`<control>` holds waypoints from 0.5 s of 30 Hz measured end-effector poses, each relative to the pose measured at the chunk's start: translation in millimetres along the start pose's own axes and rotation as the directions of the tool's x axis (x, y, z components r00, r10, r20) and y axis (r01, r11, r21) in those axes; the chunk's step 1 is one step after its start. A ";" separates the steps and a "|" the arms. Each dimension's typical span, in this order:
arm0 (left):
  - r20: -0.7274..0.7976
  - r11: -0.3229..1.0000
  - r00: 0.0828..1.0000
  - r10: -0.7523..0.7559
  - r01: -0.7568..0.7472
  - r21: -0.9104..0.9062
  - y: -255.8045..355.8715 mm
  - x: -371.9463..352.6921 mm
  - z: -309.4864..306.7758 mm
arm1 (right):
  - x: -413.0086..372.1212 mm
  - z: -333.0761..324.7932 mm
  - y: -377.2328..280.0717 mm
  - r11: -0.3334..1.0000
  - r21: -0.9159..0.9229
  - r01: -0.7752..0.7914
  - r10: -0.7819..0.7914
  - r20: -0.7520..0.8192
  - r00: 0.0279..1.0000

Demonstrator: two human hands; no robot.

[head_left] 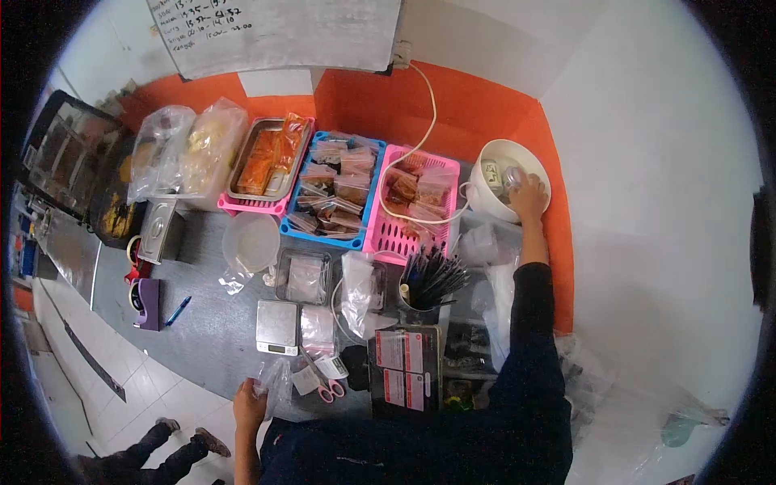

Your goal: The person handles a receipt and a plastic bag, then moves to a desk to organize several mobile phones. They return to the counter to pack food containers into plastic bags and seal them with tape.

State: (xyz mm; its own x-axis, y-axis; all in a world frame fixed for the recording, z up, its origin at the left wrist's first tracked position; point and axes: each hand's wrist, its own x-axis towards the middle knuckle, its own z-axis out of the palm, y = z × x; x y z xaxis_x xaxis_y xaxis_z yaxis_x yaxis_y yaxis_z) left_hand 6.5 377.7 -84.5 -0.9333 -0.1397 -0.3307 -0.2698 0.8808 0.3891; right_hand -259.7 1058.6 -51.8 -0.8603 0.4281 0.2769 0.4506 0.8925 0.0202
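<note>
My left hand point(249, 402) is closed on a clear plastic bag point(277, 388) at the table's front edge. My right hand point(527, 196) reaches into a cream-white bucket point(485, 198) at the back right. Its fingers are bent around a small shiny, rounded object point(512, 178) whose kind I cannot make out. Beside that object in the bucket lies a pale item with dark markings point(491, 175). Close to my left hand are pink-handled scissors point(331, 392) and a white digital scale point(277, 325).
A blue basket point(295, 224) and pink basket point(373, 234) hold filled sachets. Left of them stands a metal tray point(284, 190) of orange packs. A cup of black sticks point(420, 303) and a dark box point(404, 368) stand nearer. A cable point(432, 105) hangs over the pink basket.
</note>
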 end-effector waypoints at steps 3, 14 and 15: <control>-0.009 1.000 1.000 -0.003 0.003 -0.005 1.9 0.1 0.7 | 11.1 7.8 5.9 0.980 0.084 0.180 -0.156 -0.234 0.960; -0.018 0.998 1.000 0.018 -0.019 -0.057 2.3 -0.3 2.9 | 17.8 4.1 -40.7 0.929 0.264 -0.258 0.178 0.291 0.940; -0.058 0.997 0.997 0.060 -0.062 -0.037 0.6 -1.5 3.3 | 12.7 0.4 -42.9 0.929 0.270 -0.252 0.172 0.287 0.942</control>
State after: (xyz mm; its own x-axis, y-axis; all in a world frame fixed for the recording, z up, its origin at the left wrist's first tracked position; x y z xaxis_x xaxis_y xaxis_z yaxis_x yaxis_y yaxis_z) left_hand 8.5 380.0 -86.6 -0.9599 -0.1131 -0.2564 -0.2202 0.8704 0.4404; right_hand -290.1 1025.8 -49.6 -0.8017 0.5976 -0.0112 0.5708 0.7601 -0.3106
